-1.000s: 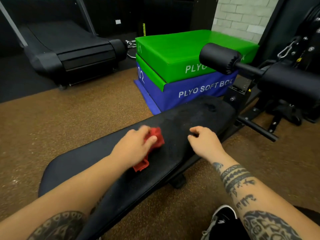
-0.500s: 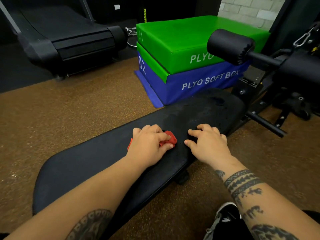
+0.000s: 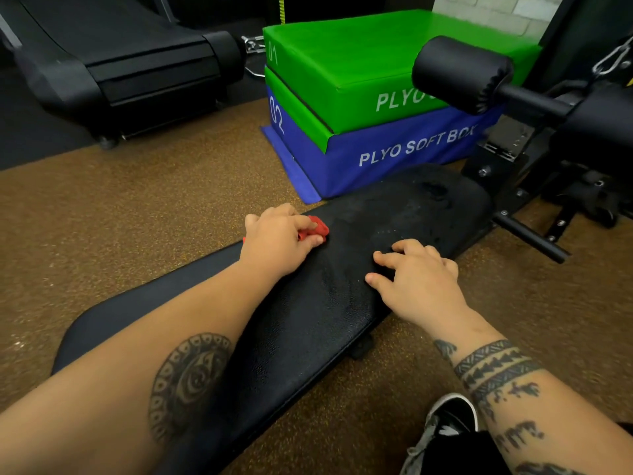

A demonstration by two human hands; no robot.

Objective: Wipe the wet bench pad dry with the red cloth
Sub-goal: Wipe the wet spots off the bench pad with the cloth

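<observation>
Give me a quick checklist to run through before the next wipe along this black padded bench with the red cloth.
1. Cloth in hand: ok. The left hand is closed on the small red cloth, pressed to the pad.
2. Bench steadied: ok. The right hand rests with fingers spread on the near edge of the black padded bench.
3. Wet area left: not ok. Droplets and a dull wet patch show on the pad beyond the cloth, toward the far end.
4. Path ahead clear: ok. Nothing lies on the pad between cloth and far end.
5. Cloth still absorbent: cannot tell, mostly hidden under the hand.
</observation>
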